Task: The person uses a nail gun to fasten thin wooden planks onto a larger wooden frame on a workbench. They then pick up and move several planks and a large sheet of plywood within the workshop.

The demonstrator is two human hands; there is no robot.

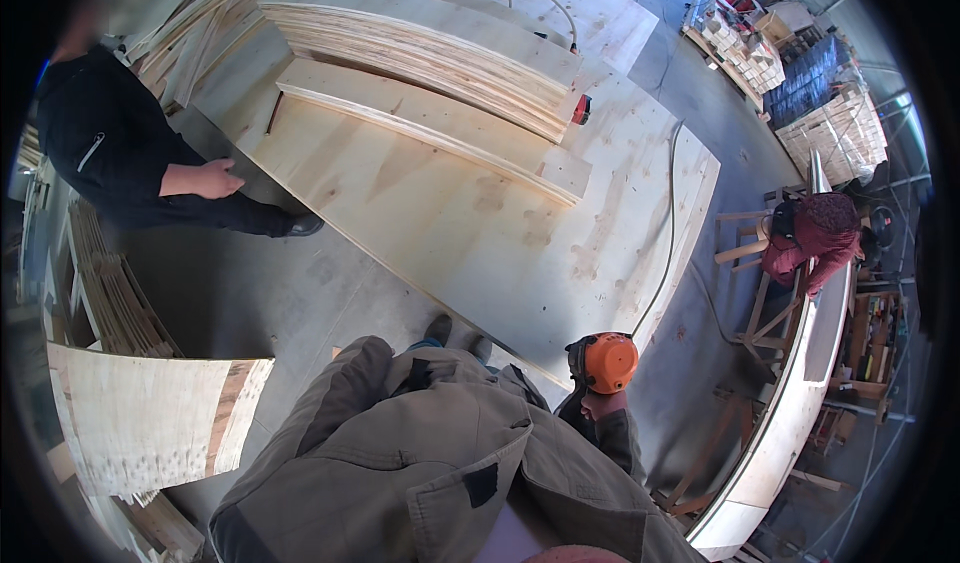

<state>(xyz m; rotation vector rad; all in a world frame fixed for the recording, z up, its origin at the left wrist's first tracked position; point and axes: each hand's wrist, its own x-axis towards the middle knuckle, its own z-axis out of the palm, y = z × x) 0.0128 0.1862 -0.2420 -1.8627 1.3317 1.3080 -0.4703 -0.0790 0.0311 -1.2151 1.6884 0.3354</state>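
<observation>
My right hand point(604, 403) is closed around an orange-and-black power tool point(606, 362) with a rounded orange body, just off the near corner of the table. A thin hose point(671, 233) curves from beside the tool across the tabletop; its joint to the tool is hard to make out. My left sleeve point(345, 375) bends in front of my body, and the hand at its end does not show. Before me lies a broad plywood sheet point(440, 233). On it rest long plywood strips point(430, 128) and, behind them, a taller stack of plywood point(420, 38).
At left a person in dark clothes point(110, 143) stands by the table's edge. Another person in a dark red top point(815, 231) leans over a long bench point(790, 433) at right. Plywood pieces point(150, 413) stand at lower left. Wrapped pallets point(835, 113) occupy the far right.
</observation>
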